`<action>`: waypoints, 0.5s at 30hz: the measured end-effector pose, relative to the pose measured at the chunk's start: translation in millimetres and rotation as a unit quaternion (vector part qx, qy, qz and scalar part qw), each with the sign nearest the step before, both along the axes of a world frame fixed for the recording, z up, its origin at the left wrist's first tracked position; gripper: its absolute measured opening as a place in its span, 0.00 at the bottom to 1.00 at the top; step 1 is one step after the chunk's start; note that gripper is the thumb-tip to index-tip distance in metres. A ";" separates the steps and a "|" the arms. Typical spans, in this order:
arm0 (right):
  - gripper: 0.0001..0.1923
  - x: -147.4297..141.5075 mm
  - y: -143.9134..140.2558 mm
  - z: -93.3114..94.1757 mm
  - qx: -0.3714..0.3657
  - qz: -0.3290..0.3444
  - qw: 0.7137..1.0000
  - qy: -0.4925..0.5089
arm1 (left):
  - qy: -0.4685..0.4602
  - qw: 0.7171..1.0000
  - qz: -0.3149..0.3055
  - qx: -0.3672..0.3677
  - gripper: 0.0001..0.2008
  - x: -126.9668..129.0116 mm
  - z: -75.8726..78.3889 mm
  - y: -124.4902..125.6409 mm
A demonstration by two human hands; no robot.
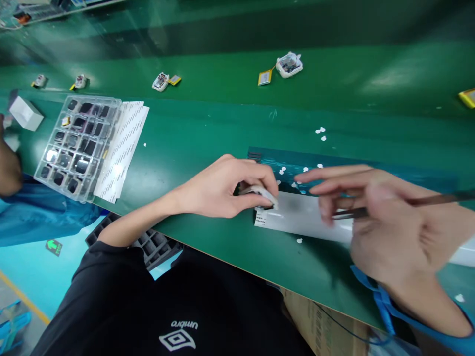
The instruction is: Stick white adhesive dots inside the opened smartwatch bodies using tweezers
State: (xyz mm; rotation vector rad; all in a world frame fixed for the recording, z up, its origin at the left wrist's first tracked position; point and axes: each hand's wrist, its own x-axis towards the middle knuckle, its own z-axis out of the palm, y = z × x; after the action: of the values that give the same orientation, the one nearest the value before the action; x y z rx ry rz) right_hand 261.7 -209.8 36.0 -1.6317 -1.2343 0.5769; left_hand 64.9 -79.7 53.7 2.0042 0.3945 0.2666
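Note:
My left hand [233, 188] pinches a small white device housing [270, 196] between thumb and fingers, tilted above the end of a white glossy strip [297, 212]. Most of the housing is hidden by the fingers. To the right, my right hand [389, 217], blurred by motion, grips dark tweezers [441, 199] whose tips point left toward the housing; index and middle fingers stretch out over the strip. A blue translucent film [352, 170] lies behind the strip. Small round white stickers [322, 130] are scattered around both. A blue wrist strap [384, 306] circles my right wrist.
A clear tray [79, 148] of dark square parts stands left, beside printed white sheets [124, 148]. Behind runs a row of opened devices [289, 65] with yellow-edged batteries [264, 77]. A white box [25, 113] and another person's arm [9, 168] are at far left.

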 end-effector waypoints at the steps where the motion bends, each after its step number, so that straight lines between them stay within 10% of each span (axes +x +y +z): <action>1: 0.27 1.0 1.6 0.8 0.006 -0.003 1.000 0.019 | 0.025 0.999 -0.038 0.030 0.04 -2.5 3.8 4.9; 6: 0.36 8.9 10.5 3.0 -0.085 0.051 0.994 -0.051 | 0.102 0.971 -0.156 0.150 0.09 -7.8 0.7 13.0; 15: 0.28 14.4 12.3 -7.3 -0.154 0.150 0.976 -0.032 | 0.112 0.949 -0.165 0.243 0.09 -7.6 -8.3 11.7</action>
State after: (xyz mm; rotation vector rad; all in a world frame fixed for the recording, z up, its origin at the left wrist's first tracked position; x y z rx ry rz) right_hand 276.1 -197.5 28.7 -1.7382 -1.5103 0.9503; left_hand 57.3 -68.0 45.4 2.5572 0.1308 -0.0888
